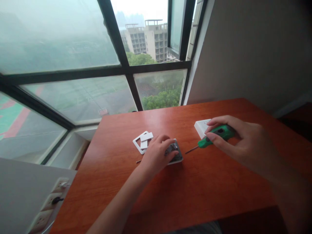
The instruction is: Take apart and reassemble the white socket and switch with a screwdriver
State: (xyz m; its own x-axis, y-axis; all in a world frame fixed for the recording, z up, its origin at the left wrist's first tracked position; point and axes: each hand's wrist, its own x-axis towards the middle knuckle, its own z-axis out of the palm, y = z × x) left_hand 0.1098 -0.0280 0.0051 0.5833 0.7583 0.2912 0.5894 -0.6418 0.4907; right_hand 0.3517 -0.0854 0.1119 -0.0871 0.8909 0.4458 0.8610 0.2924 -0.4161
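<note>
My left hand (156,154) rests on a grey and white switch module (175,154) lying on the red-brown table (195,191), fingers curled over its left side and holding it down. My right hand (237,138) grips a green-handled screwdriver (214,135); its thin metal shaft points left and down toward the module, the tip a little to the module's right. Just behind the screwdriver handle sits a white box-shaped part (201,127), partly hidden by my fingers.
A white square frame with loose white cover pieces (142,141) lies left of my left hand. A small thin item (138,161) lies near my left wrist. Large windows stand behind the table; wall sockets (50,203) are at lower left.
</note>
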